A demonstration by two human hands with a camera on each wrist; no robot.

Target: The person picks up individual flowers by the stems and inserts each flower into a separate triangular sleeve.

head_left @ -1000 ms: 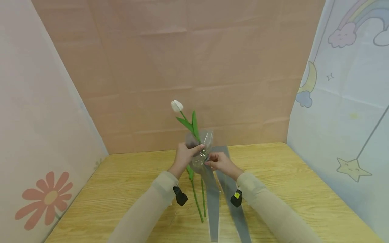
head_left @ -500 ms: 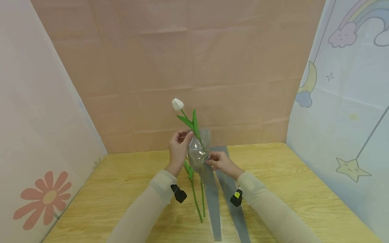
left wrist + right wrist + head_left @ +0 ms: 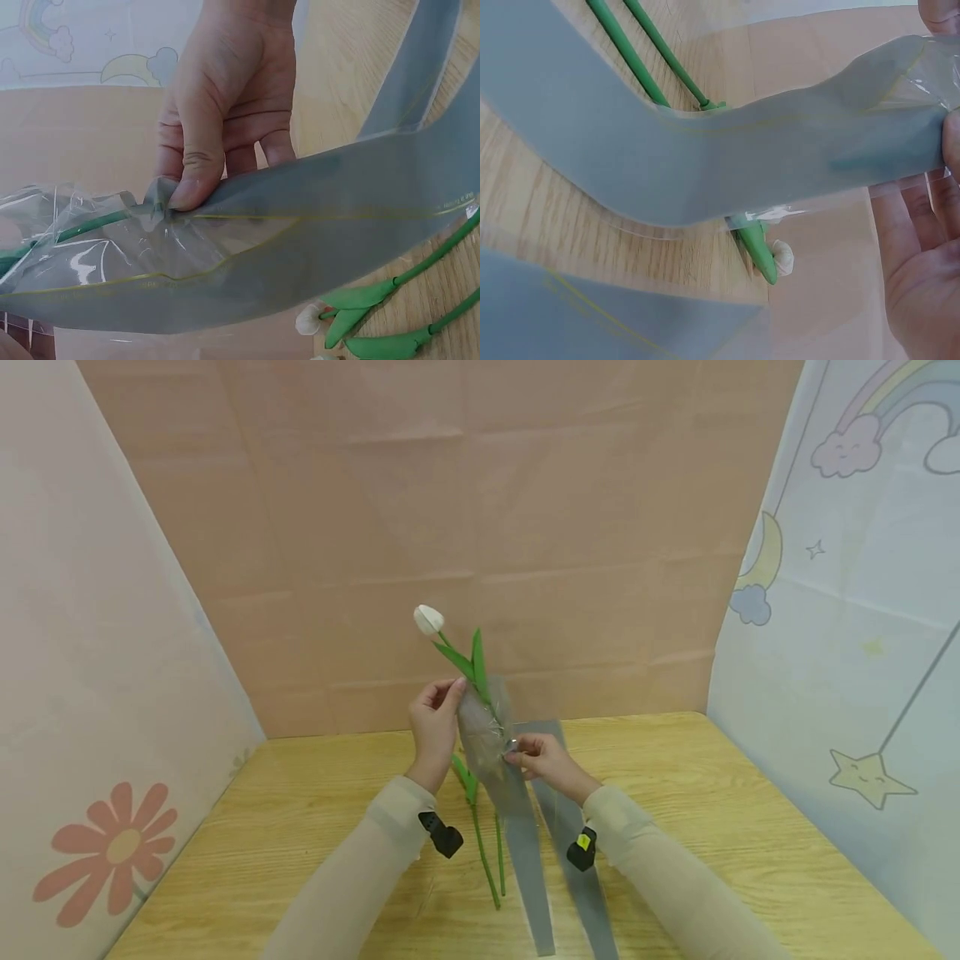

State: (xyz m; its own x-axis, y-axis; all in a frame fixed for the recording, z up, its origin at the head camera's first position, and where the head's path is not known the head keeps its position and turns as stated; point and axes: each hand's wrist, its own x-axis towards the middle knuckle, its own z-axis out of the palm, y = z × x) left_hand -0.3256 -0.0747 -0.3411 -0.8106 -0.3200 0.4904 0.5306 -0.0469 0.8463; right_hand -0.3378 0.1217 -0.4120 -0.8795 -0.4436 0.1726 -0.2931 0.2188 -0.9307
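In the head view a white tulip [image 3: 429, 620] with green leaves leans up out of a grey, clear-fronted flower sleeve [image 3: 528, 860]. My left hand [image 3: 437, 718] pinches the sleeve's upper left edge, thumb against fingers; only a bit of that hand [image 3: 11, 346] shows in the left wrist view. My right hand [image 3: 546, 760] pinches the sleeve lower down on its right side, where the film bunches up. From the left wrist view, the right thumb [image 3: 191, 180] presses on the gathered film, with the green stem [image 3: 94, 223] running inside toward it.
More tulips lie on the wooden table [image 3: 315, 843], their green stems [image 3: 486, 860] left of the sleeve and a white bloom [image 3: 308, 319] showing. A second grey sleeve [image 3: 581, 877] lies flat on the right. Printed cloth walls stand at the back and sides.
My left hand has shifted from the middle of the sleeve up and left to its upper edge. The sleeve's upper end has tilted left, its lower end swinging right. My right hand stays put.
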